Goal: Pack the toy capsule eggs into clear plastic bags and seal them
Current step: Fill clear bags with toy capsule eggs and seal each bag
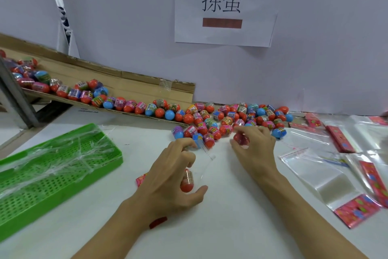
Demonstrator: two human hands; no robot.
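left hand [174, 177]: bag [202, 166] holding egg [186, 181] | right hand [255, 145]: red egg [241, 139]

Brightness: bright, even, cool white light over the whole white worktop [220, 227].
Shadows: soft and faint beneath the left hand [172, 177] and right hand [255, 147]; darker under the cardboard chute [126, 84].
Glare: pale sheen on the clear plastic bags [315, 172] and on the film across the green tray [63, 177].
Blur: fingers of both hands smeared; capsule eggs [226, 116] soft.
Distortion: wide-angle bending, straight edges curving away from the paper sign [224, 7].
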